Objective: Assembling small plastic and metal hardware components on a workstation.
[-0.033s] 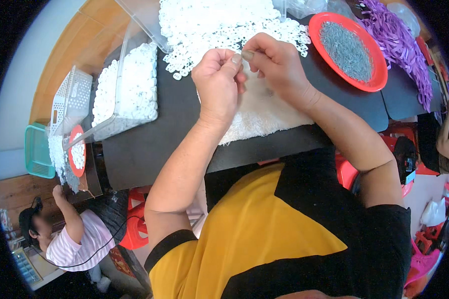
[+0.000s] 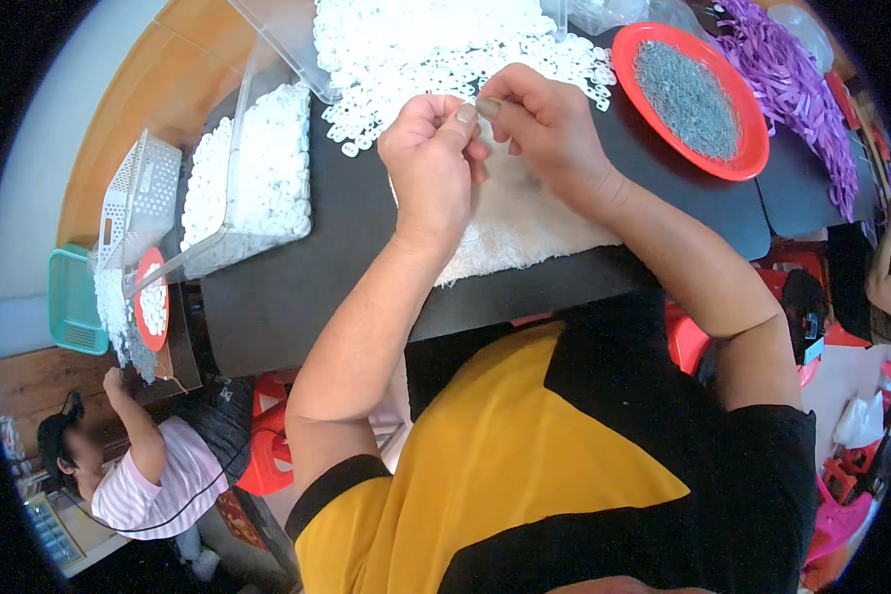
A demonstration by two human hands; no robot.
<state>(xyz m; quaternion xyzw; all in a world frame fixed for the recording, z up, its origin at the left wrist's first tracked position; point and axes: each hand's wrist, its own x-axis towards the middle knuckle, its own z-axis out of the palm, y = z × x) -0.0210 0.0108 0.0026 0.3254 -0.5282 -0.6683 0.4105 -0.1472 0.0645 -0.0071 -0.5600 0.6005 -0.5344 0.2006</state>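
Observation:
My left hand point(image 2: 428, 163) and my right hand point(image 2: 549, 134) meet fingertip to fingertip above a cream cloth point(image 2: 510, 243) on the dark table. Thumb and forefinger are pinched together on each, and the small thing between them is too tiny and too covered to name. Just beyond the fingers spreads a heap of small white plastic pieces point(image 2: 416, 49), loose ones scattered along its near edge. To the right of my right hand sits a red plate point(image 2: 759, 148) filled with thin grey metal pins or wires point(image 2: 685, 99).
Left on the dark table point(image 2: 267, 307) stands a clear bin point(image 2: 233, 238) of white pieces. Past it are a white perforated basket point(image 2: 144, 193), a green tray point(image 2: 74, 307) and a person point(image 2: 158, 475) reaching toward more pieces. Purple ribbons point(image 2: 782, 69) lie far right; red stools point(image 2: 267, 460) stand below.

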